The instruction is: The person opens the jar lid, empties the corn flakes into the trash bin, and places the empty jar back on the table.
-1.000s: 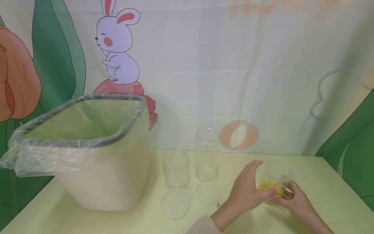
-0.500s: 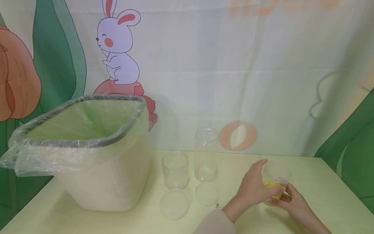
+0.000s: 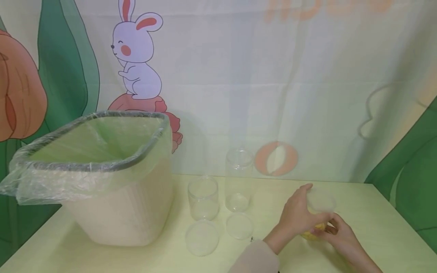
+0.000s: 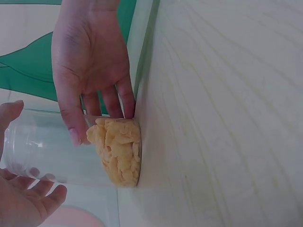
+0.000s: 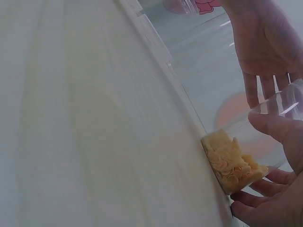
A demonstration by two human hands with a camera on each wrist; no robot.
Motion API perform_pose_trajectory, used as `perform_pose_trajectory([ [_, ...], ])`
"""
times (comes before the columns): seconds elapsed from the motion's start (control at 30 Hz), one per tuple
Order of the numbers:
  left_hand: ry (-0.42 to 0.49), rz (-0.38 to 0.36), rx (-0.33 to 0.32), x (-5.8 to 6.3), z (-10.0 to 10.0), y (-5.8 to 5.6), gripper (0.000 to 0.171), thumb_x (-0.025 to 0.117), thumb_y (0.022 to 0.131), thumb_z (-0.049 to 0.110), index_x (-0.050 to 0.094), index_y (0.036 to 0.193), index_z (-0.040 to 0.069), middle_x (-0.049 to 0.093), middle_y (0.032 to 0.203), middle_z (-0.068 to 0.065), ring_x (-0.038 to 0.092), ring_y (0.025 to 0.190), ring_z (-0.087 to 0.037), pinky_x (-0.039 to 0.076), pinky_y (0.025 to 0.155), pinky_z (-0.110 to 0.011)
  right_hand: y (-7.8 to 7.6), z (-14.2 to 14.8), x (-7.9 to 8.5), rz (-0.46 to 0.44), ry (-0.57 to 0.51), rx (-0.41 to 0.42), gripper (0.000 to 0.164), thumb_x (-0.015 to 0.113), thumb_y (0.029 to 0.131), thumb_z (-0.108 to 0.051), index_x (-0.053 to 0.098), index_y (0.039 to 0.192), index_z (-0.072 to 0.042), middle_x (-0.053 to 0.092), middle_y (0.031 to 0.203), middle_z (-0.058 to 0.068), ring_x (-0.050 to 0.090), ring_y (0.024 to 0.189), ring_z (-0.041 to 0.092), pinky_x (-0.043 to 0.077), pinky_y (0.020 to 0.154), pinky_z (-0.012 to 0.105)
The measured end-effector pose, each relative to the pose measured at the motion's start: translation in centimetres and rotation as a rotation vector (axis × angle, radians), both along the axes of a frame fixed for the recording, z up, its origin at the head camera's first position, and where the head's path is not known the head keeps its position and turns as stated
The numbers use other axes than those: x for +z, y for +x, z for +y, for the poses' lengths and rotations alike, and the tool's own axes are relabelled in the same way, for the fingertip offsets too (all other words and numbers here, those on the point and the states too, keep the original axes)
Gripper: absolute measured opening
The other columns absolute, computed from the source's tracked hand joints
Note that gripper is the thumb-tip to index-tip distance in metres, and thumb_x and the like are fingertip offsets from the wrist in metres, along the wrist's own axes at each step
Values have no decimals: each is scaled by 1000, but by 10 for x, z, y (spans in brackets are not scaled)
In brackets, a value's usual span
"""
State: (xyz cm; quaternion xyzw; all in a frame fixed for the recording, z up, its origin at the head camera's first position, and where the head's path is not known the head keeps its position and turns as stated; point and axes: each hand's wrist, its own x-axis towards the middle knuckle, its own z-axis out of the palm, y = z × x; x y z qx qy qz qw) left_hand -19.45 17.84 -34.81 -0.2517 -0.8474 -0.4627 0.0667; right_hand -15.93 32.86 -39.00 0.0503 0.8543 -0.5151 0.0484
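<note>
A clear jar (image 3: 321, 201) with yellow flakes (image 4: 120, 151) in its lower part stands upright at the right of the table. My left hand (image 3: 298, 216) holds the jar from its left side, fingers high near the top. Lower down, my right hand (image 3: 345, 237) grips the jar from the right, close to the flakes. Thumb and fingers of the right hand (image 5: 279, 189) come round the jar in the right wrist view. Both hands hide much of the jar in the head view. Whether a lid covers it I cannot tell.
A short clear jar (image 3: 203, 199) and a taller clear jar (image 3: 239, 182) stand mid-table. Two clear round lids lie before them, a larger lid (image 3: 202, 238) and a smaller lid (image 3: 239, 226). A bin (image 3: 136, 208) with a plastic liner stands left. A printed cloth (image 3: 211, 76) hangs behind.
My left hand has moved right and closed in on the jar. The right hand keeps its grip, and the jar has shifted slightly left in view. The other jars and lids stay put.
</note>
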Motion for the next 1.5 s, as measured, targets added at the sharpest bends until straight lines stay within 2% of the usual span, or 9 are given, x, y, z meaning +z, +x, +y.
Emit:
perform_pose_trajectory([
  [0.23,9,-14,25,0,0,1,72,75,71,42,44,131,19,52,124,8,52,105,-8,44,81,-23,-1,-3,3,-9,-10,-10,82,67,83,-29,16,137,4,15,145,29,19,130,46,27,102,52],
  [0.33,33,-12,25,-1,-1,1,72,76,69,42,45,129,17,53,123,8,53,103,-7,44,79,-22,1,-2,4,12,0,4,82,66,83,-29,15,138,3,22,144,26,28,129,41,38,98,40],
  [0.47,92,-25,36,0,-3,2,72,79,66,41,48,126,17,55,120,9,54,101,-5,44,77,-20,2,-1,8,42,24,27,80,65,84,-28,15,138,3,25,142,28,30,127,43,43,93,38],
  [0.57,159,-69,54,2,-5,4,71,81,63,40,51,124,19,57,118,12,55,101,-5,44,77,-20,2,0,12,50,50,33,81,66,84,-27,16,138,5,23,142,31,24,127,48,35,97,50],
  [0.77,285,-160,75,4,-11,9,68,85,59,37,54,119,23,57,114,14,55,98,-4,44,75,-19,4,-2,18,121,120,79,76,68,82,-22,23,137,6,26,140,32,25,125,51,31,97,54],
  [1.03,471,-279,59,7,-23,14,61,85,60,28,57,113,24,55,109,15,53,96,-5,46,70,-19,6,-3,27,121,222,156,73,70,80,-25,33,134,8,34,136,31,40,119,43,41,91,51],
  [1.3,535,-357,61,8,-31,18,59,85,60,26,57,112,27,54,107,17,52,95,-6,46,67,-19,10,-4,36,103,232,193,75,71,79,-26,33,133,11,37,134,31,44,116,43,44,89,50],
  [1.5,541,-405,14,9,-36,21,58,83,64,25,54,115,28,52,110,18,51,99,-9,46,70,-20,13,-1,43,125,305,207,74,72,78,-26,36,130,12,42,129,32,47,112,43,45,87,50],
])
